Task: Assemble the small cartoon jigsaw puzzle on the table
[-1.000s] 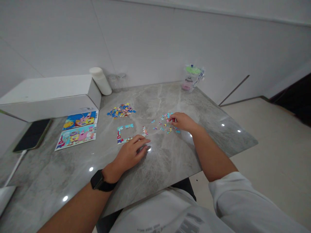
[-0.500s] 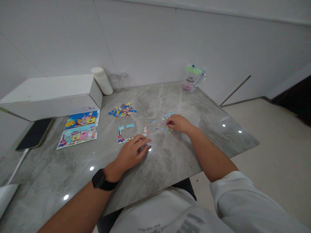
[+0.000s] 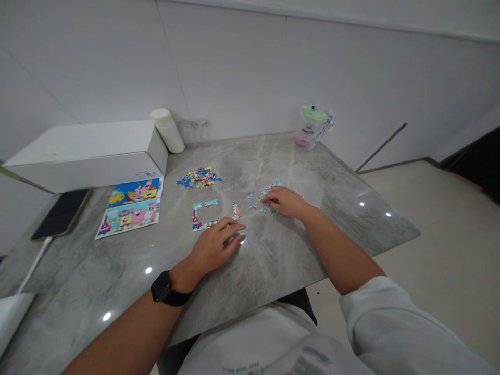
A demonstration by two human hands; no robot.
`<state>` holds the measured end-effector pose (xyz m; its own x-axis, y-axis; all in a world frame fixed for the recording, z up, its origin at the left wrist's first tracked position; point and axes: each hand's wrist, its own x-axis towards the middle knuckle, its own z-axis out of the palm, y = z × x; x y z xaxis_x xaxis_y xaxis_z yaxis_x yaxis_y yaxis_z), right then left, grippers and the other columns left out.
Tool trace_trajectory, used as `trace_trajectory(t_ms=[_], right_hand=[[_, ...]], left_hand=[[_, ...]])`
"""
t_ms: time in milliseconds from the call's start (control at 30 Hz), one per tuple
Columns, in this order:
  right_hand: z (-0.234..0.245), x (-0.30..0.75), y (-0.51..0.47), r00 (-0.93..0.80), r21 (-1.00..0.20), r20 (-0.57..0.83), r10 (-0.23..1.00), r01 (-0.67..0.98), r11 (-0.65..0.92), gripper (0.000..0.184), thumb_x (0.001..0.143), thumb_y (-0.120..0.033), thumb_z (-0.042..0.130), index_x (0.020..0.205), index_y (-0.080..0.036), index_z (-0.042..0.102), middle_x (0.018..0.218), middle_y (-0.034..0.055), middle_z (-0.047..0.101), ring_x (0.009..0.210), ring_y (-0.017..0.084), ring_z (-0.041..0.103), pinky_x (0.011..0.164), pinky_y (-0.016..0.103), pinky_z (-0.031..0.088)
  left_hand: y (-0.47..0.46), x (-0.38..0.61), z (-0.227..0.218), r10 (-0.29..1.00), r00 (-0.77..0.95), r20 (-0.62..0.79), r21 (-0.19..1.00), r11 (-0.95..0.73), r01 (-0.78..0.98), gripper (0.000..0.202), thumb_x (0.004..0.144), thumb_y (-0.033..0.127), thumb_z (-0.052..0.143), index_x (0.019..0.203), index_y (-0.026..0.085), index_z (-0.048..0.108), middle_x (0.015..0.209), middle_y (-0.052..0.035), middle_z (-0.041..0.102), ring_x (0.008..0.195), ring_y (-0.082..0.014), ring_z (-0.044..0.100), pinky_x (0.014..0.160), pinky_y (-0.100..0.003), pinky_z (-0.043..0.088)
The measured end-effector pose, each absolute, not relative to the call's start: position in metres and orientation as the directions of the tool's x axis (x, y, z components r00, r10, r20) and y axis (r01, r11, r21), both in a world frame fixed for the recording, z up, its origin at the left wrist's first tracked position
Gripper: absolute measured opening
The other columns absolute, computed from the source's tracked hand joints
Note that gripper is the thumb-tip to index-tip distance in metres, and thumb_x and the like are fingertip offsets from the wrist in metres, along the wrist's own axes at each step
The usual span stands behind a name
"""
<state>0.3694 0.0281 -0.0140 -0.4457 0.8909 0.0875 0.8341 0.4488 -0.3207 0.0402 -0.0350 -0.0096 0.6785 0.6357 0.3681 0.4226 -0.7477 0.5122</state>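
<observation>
My left hand (image 3: 213, 246) rests palm down on the grey marble table (image 3: 273, 250), fingers loosely spread, its fingertips just below a partly joined puzzle frame (image 3: 203, 214). My right hand (image 3: 283, 201) lies on a scatter of small loose puzzle pieces (image 3: 265, 197), fingers curled and pinched at the pieces; what they hold is too small to name. A larger pile of coloured pieces (image 3: 198, 177) sits further back. A small joined bit (image 3: 235, 212) lies between my hands.
Two cartoon picture cards (image 3: 130, 205) lie left of the puzzle. A long white box (image 3: 88, 153), a white cylinder (image 3: 167, 130), two glass jars (image 3: 193, 130), a phone (image 3: 62, 212) with a cable and a wrapped bottle (image 3: 312, 126) stand around the table's edges.
My right hand has slid a little leftward and nearer over the loose pieces. My left hand has stayed where it was. The view has shifted slightly.
</observation>
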Motion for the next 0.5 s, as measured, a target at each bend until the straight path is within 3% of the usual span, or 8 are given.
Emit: trace_trajectory(t_ms=[167,300,400,500], right_hand=[[-0.0127,0.3714,0.0309,-0.316,-0.266,0.094,0.944,0.906,0.330,0.038,0.097,-0.015,0.057,0.127,-0.021,0.078,0.108,0.0100,0.071,0.097,0.020,0.066,0.092,0.029,0.047],[-0.0144,0.3672,0.0308,-0.267,-0.210,0.083,0.960,0.937,0.278,0.038,0.099,-0.016,0.056,0.129,-0.023,0.078,0.116,0.0111,0.068,0.101,0.020,0.066,0.093,0.029,0.048],[-0.0151,0.3677,0.0313,-0.280,-0.230,0.078,0.957,0.929,0.290,0.037,0.098,-0.015,0.057,0.127,-0.026,0.079,0.121,0.0096,0.066,0.106,0.020,0.065,0.096,0.028,0.048],[-0.0152,0.3759,0.0338,-0.178,-0.239,0.112,0.978,0.950,0.201,0.038,0.099,-0.017,0.057,0.131,-0.025,0.077,0.123,0.0101,0.066,0.109,0.020,0.065,0.098,0.029,0.049]], left_hand=[[-0.0353,0.0403,-0.0107,0.643,0.682,0.349,0.513,-0.740,0.435,0.028,0.105,0.028,0.055,0.127,0.023,0.070,0.122,-0.0085,0.069,0.107,-0.0198,0.070,0.093,-0.033,0.059],[-0.0350,0.0408,-0.0109,0.645,0.679,0.350,0.516,-0.738,0.435,0.028,0.104,0.028,0.056,0.127,0.024,0.070,0.122,-0.0084,0.070,0.107,-0.0201,0.070,0.095,-0.035,0.059],[-0.0349,0.0406,-0.0095,0.645,0.681,0.347,0.516,-0.737,0.436,0.028,0.104,0.028,0.055,0.127,0.024,0.070,0.123,-0.0083,0.070,0.108,-0.0203,0.070,0.095,-0.035,0.059],[-0.0351,0.0402,-0.0082,0.650,0.678,0.344,0.518,-0.733,0.440,0.028,0.105,0.029,0.055,0.127,0.025,0.071,0.123,-0.0079,0.069,0.107,-0.0200,0.070,0.094,-0.034,0.060]])
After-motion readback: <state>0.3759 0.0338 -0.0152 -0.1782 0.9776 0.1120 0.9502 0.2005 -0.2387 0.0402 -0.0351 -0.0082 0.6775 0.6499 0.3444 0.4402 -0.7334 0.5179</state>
